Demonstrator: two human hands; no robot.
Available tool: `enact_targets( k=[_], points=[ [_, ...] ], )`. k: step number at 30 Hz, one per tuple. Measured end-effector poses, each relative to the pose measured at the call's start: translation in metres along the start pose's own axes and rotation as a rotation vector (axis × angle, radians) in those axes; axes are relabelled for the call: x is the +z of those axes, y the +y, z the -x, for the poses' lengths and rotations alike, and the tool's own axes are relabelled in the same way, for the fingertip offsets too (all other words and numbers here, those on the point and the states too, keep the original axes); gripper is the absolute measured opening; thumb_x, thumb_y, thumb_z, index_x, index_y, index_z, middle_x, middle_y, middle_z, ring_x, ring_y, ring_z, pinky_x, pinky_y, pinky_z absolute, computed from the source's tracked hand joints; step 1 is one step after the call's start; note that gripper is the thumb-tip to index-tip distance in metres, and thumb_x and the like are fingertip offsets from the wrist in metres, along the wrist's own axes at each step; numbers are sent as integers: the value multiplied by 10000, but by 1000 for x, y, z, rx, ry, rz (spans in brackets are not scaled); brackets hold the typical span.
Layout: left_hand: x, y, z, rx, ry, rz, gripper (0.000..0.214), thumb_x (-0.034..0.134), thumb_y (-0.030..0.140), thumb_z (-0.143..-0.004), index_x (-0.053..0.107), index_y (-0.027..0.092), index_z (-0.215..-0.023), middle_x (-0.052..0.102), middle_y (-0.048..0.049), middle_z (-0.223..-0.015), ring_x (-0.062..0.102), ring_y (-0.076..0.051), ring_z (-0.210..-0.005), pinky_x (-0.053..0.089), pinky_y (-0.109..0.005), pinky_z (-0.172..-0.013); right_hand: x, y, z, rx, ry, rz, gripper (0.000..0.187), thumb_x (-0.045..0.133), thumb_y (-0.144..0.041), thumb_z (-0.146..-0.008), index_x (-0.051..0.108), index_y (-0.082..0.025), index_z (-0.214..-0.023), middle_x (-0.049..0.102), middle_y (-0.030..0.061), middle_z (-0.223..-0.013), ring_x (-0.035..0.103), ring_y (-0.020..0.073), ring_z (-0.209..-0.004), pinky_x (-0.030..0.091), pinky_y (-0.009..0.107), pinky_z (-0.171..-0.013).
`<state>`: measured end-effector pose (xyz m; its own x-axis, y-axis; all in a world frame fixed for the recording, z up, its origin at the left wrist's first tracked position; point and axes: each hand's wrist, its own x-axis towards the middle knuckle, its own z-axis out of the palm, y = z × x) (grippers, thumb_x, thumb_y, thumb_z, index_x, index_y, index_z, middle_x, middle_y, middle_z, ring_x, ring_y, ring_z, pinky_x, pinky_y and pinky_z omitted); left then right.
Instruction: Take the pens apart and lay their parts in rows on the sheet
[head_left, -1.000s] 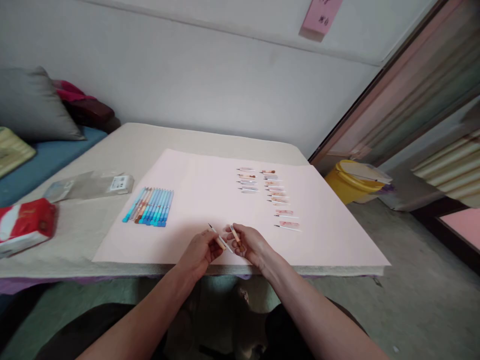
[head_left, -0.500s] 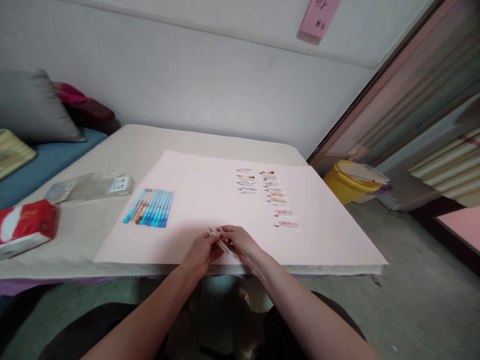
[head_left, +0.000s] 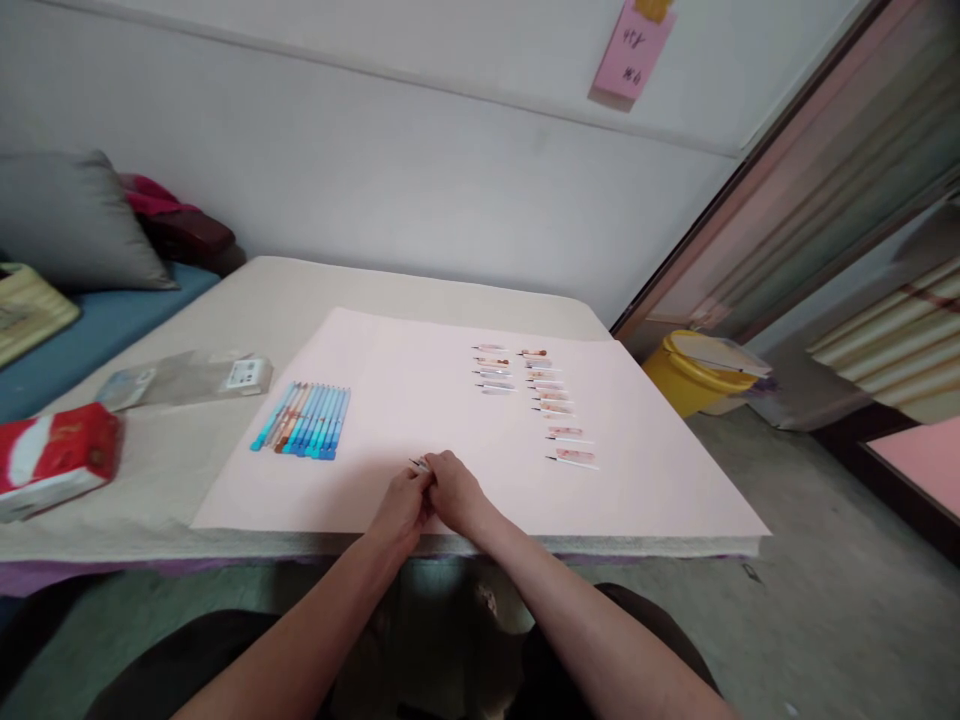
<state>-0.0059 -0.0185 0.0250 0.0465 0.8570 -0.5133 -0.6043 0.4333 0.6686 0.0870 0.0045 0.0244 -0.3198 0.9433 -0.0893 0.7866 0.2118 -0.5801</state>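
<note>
Close together over the near edge of the pink sheet, my left hand (head_left: 405,505) and my right hand (head_left: 454,492) are both closed. A thin pen refill (head_left: 418,463) pokes out between their fingertips, its dark tip pointing up and left. Most of the refill is hidden, so what else the fingers hold does not show. To the left lies a side-by-side row of blue and brown pens (head_left: 304,420). Right of my hands, slim white dark-tipped refills (head_left: 574,462) rest beside small pinkish patterned pieces (head_left: 576,454), set out in two columns.
The pink sheet (head_left: 420,370) covers much of the beige padded table (head_left: 225,310). Left of it are a clear plastic bag (head_left: 191,378) and a red tissue pack (head_left: 64,450). A yellow bin (head_left: 686,375) stands on the floor at right. Behind is a white wall.
My right hand has moved left and closed over the refill against my left hand. The refill's white length and a beige piece, visible before, are now covered. The view has shifted slightly.
</note>
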Motion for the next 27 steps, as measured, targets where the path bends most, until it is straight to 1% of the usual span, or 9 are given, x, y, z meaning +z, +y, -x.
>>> enact_targets(
  k=[2,4,7,10,13,16,21,24,27],
  points=[
    [1,1,0,12,-12,-1,79,645,139,-611,571,126,-639,563,12,-597,504,-80,-543,371,-187,-499,3,0,1,-21,16,41,282,428,-62,-745,551,-178,-971,549,87,-974,498,185,-895,370,279,-732],
    [2,1,0,24,-25,4,77,644,143,-610,570,126,-626,565,10,-602,503,-83,-557,378,-192,-518,4,0,1,-52,34,56,273,426,-58,-756,542,-181,-971,541,79,-960,494,179,-889,366,275,-741],
    [4,3,2,21,-60,6,73,647,164,-633,584,130,-644,581,-4,-635,522,-95,-599,406,-200,-561,4,4,1,-95,54,55,241,428,-68,-768,535,-184,-949,531,63,-927,491,167,-853,364,262,-717],
    [6,5,7,-13,-79,6,75,649,168,-653,591,141,-692,599,-17,-688,555,-110,-664,439,-211,-624,-1,15,-5,-140,48,52,227,446,-91,-773,529,-187,-961,522,54,-924,492,156,-830,365,250,-698],
    [7,8,13,-70,-53,13,119,667,159,-651,571,161,-723,604,-21,-708,580,-115,-696,464,-234,-707,-15,37,-18,-131,30,137,254,474,-93,-751,520,-174,-987,518,51,-915,491,149,-814,366,240,-701],
    [7,11,16,-110,-27,11,163,689,178,-651,553,166,-740,623,-42,-735,606,-132,-722,476,-262,-748,-36,66,-34,-101,45,259,226,450,-63,-742,524,-172,-926,512,40,-879,483,141,-787,358,230,-689],
    [8,19,16,-132,-7,-27,182,695,197,-653,551,152,-756,641,-71,-762,625,-141,-716,486,-259,-706,-65,111,-60,-75,46,313,234,415,-37,-734,538,-149,-899,512,50,-863,480,137,-737,351,232,-658],
    [9,22,14,-139,1,-53,181,688,198,-654,561,146,-772,650,-82,-782,625,-133,-698,483,-247,-672,-76,126,-74,-96,32,338,269,421,-40,-736,555,-147,-943,524,56,-901,492,138,-782,354,224,-677],
    [10,23,13,-156,-5,-71,176,676,199,-662,566,143,-786,653,-80,-780,619,-121,-673,475,-232,-641,-83,134,-86,-120,32,363,310,422,-49,-752,560,-146,-1012,533,73,-961,497,148,-834,358,227,-711]
  ],
)
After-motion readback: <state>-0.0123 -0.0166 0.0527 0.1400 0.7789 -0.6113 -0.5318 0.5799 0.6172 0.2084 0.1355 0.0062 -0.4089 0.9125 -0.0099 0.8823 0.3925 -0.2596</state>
